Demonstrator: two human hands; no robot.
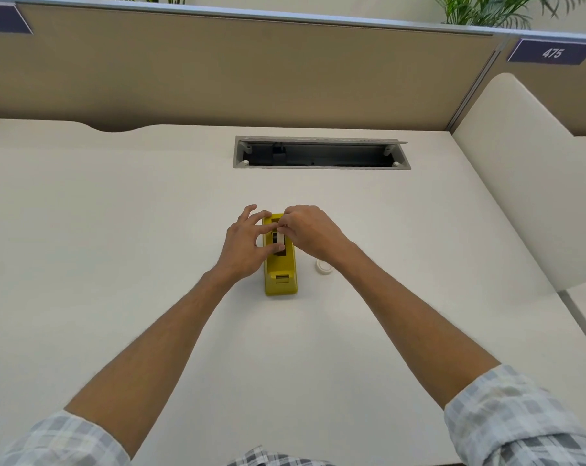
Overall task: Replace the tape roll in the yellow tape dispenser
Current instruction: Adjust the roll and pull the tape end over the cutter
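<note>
Reaching forward, left hand (243, 245) and right hand (306, 230) curled over yellow tape dispenser (281, 275)

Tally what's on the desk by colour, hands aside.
Yellow: 1, the tape dispenser
White: 1, the small round object right of it; a tape roll, probably
Total: 2
The dark part in the dispenser's slot is not counted separately.

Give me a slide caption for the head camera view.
Both hands, left hand and right hand, work at the roll slot of the yellow tape dispenser on the desk; a white roll lies beside it.
</note>
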